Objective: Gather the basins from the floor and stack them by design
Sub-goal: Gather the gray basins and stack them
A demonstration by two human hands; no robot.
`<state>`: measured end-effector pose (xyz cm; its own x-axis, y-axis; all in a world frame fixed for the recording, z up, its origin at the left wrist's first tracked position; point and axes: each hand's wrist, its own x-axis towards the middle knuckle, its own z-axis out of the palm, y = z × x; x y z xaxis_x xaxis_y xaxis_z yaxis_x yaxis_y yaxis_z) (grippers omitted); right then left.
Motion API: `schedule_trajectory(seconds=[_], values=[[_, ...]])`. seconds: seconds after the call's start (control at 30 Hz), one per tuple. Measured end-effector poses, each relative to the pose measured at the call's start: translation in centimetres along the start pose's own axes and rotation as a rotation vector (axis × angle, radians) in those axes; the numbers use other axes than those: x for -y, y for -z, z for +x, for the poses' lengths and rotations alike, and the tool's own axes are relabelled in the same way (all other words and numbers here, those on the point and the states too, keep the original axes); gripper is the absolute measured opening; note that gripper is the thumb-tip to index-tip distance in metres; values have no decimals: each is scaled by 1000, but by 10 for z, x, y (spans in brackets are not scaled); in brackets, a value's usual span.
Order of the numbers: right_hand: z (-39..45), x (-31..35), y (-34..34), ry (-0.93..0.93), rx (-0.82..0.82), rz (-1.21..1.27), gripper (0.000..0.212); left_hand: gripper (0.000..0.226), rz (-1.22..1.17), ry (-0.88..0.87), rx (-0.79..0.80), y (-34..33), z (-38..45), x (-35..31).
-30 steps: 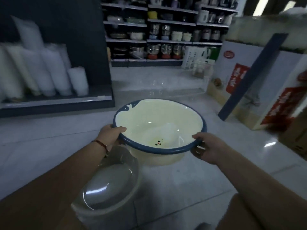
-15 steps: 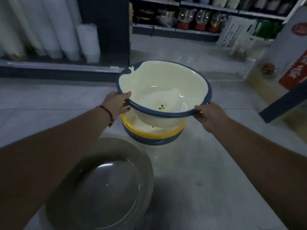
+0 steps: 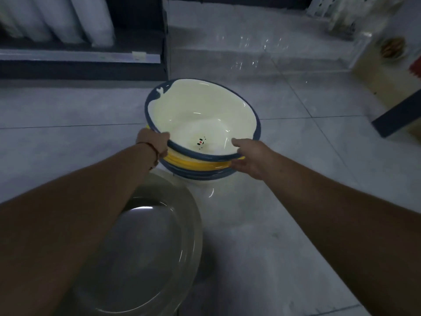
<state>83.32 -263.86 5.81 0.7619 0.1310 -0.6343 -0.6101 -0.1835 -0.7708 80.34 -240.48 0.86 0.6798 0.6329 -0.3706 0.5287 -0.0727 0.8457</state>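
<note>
Nearest you, a clear basin sits on the tiled floor under your left forearm, its far rim just short of the stack ahead. To its right the floor lies open and grey, crossed by thin grout lines.

Past it, your left hand grips the near-left rim of the cream basin, thumb over the blue edge and fingers curled beneath. Your right hand holds the near-right rim, thumb lying on the inside of the edge, fingers under it against the yellow rim below. A red cord bracelet circles your left wrist.

The cream basin rests nested in the stack, tilted slightly toward you; a small face is printed in its bottom. Under the yellow rim a blue rim shows, so at least two basins lie beneath. The stack stands on the floor, well apart from anything at its right.

Farther left, a dark shelf base runs along the floor, with white wrapped rolls standing on it. Far right, a cardboard box and a dark blue board edge the aisle. Light glints off the wet-looking tiles beyond
</note>
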Motion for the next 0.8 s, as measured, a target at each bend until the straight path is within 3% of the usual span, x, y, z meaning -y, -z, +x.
schedule_trajectory(seconds=[0.07,0.13,0.23,0.3,0.37,0.63,0.73,0.8], values=[[0,-10,0,8,46,-136,37,21,101,48,48,-1,-1,17],[-1,-22,6,103,9,-334,39,15,245,-55,91,-3,-6,24],[-11,-31,32,390,-59,-786,44,61,720,-273,118,-8,-22,16],[-26,-35,62,459,-112,-1163,61,71,1023,-453,130,-20,-44,1],[-52,-36,103,455,-168,-1372,69,71,1157,-643,167,-41,-82,-25],[-257,-75,303,293,-534,-1538,73,72,1201,-1386,599,-176,-336,-113],[-360,-129,362,134,-662,-1485,74,71,1221,-1663,725,-230,-455,-113],[-433,-172,396,-38,-741,-1397,73,71,1146,-1740,842,-253,-544,-109]])
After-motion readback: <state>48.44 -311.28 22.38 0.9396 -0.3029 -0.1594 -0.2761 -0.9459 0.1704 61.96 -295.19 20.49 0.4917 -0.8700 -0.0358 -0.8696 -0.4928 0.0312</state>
